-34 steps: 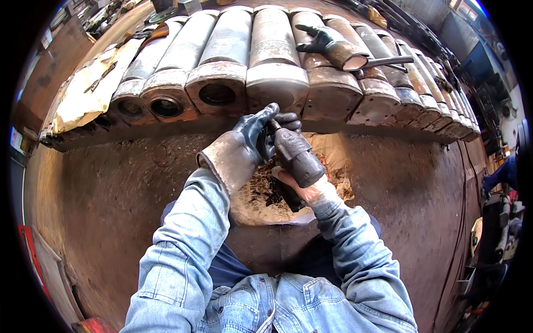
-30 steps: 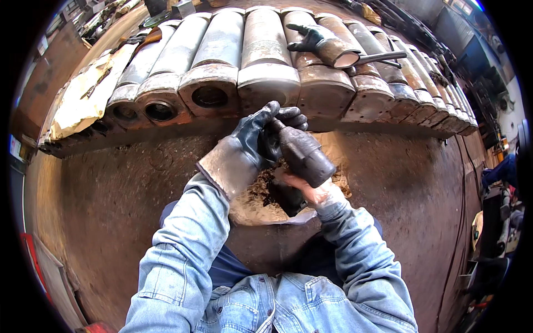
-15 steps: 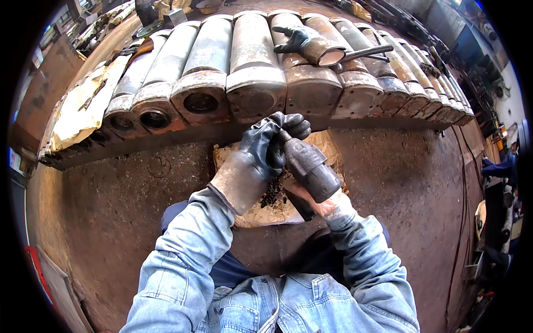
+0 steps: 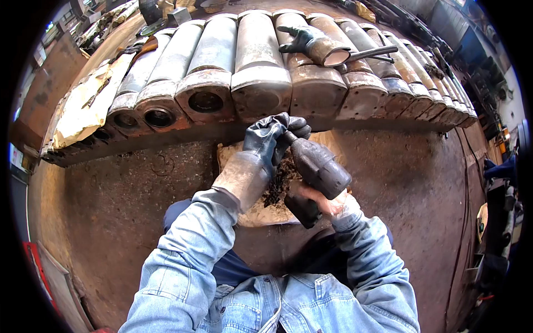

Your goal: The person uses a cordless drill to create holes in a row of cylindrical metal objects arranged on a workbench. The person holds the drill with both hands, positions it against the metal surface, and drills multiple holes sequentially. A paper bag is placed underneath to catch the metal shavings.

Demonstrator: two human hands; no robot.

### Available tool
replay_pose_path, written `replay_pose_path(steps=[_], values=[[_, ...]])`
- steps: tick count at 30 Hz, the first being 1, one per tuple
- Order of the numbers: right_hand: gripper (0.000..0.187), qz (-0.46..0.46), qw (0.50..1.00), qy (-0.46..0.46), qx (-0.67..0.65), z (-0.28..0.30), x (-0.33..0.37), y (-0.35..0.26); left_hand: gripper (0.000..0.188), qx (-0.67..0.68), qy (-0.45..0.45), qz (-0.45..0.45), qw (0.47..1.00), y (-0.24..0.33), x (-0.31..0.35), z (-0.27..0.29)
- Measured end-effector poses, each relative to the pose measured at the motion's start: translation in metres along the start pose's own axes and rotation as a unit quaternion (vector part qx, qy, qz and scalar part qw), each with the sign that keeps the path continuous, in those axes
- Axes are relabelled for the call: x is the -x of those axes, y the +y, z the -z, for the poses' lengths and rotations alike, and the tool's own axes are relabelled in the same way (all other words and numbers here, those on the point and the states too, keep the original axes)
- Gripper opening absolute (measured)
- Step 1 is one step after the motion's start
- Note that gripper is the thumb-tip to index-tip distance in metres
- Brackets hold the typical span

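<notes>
A dark, worn cordless power driver (image 4: 321, 166) is in my bare right hand (image 4: 327, 201), which wraps its grip beneath the body; most of those fingers are hidden. The driver's narrow nose points up and left, toward my left hand (image 4: 265, 141). That hand wears a black-coated glove with a tan cuff, its fingers curled closed right at the nose. Whatever lies inside the glove's grasp cannot be seen. Below both hands a brown paper or cardboard sheet (image 4: 258, 216) lies on the floor, with a heap of small dark pieces (image 4: 276, 191) on it.
In front stands a long row of heavy metal cylinders (image 4: 260, 47) with blocky ends. A spare glove (image 4: 316, 44) and a dark rod (image 4: 375, 51) rest on top. Torn paper (image 4: 89, 105) covers the row's left end. A red-edged panel (image 4: 41, 272) stands at lower left.
The driver's rear and my right hand have shifted slightly right and more of the battery base shows. My left hand stays closed at the nose. The whole view has shifted a little.
</notes>
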State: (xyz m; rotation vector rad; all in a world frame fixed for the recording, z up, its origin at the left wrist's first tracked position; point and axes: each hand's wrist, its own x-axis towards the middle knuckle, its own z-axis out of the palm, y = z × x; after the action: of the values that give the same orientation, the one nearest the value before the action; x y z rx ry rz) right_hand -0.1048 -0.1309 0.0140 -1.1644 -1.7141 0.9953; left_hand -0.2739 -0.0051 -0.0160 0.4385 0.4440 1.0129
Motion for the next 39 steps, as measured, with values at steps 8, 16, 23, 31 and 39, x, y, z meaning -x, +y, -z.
replay_pose_path(steps=[8, 16, 23, 31, 39], values=[[0.059, -0.069, 0.993, 0.022, -0.097, -0.002, 0.006, 0.001, 0.010, 0.172, -0.049, 0.059, 0.982, -0.005, 0.007, -0.006], [0.051, -0.114, 0.978, 0.090, -0.148, 0.002, 0.010, 0.015, 0.021, -0.299, 0.023, -0.033, 0.953, -0.006, -0.020, 0.039], [0.044, -0.186, 0.945, 0.188, -0.194, 0.020, 0.011, 0.007, 0.021, -0.379, 0.055, -0.030, 0.923, -0.040, -0.028, 0.074], [0.045, -0.188, 0.935, 0.203, -0.220, 0.021, 0.012, 0.005, 0.052, -0.553, 0.098, -0.023, 0.827, -0.050, -0.028, 0.072], [0.046, -0.179, 0.957, 0.183, -0.139, 0.016, 0.008, 0.002, 0.039, -0.468, 0.103, 0.000, 0.878, -0.011, 0.002, 0.047]])
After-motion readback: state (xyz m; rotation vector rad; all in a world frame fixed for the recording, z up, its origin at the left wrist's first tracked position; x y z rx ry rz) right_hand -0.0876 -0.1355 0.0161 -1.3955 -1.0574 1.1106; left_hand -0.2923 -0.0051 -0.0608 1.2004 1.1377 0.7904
